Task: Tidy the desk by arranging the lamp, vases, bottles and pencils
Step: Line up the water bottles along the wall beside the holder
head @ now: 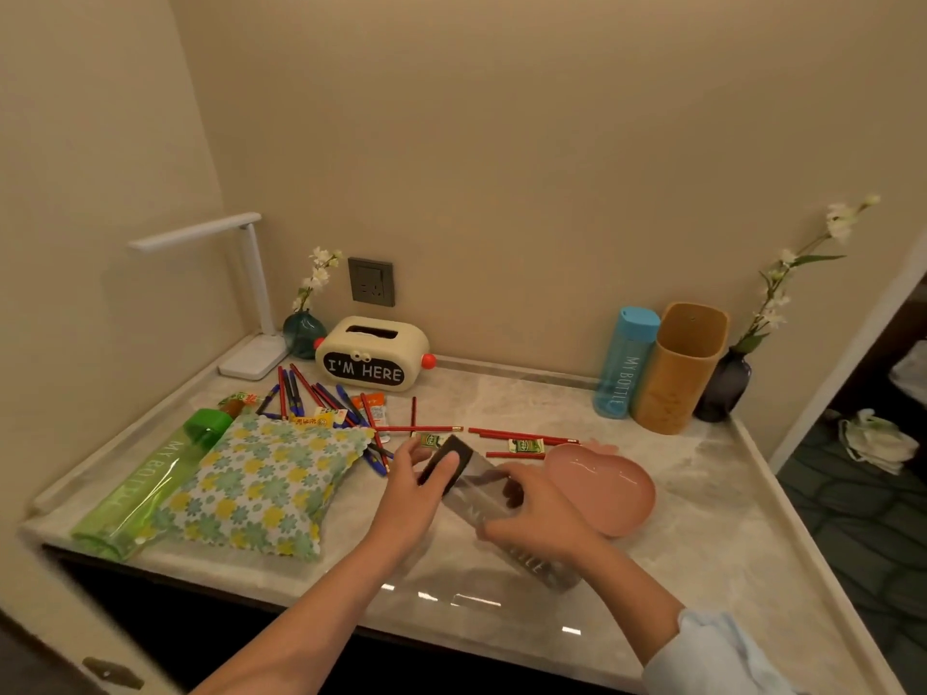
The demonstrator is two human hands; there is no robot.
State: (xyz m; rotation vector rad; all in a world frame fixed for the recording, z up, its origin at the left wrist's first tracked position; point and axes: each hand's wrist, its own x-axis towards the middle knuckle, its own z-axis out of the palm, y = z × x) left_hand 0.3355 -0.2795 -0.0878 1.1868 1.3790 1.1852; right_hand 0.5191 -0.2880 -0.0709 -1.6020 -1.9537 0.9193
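Currently left hand (416,489) pinches the black cap (459,449) of the clear plastic bottle (479,494); right hand (536,509) wraps its body. Likely light, rigid, slick; grip mid-body.

The lamp (253,354) stands far left, a vase (303,334) beside it. Far right stand an upright bottle (624,366), a holder (677,373), then another vase (725,388).

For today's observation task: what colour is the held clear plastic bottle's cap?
Clear plastic bottle's cap is black; head view.
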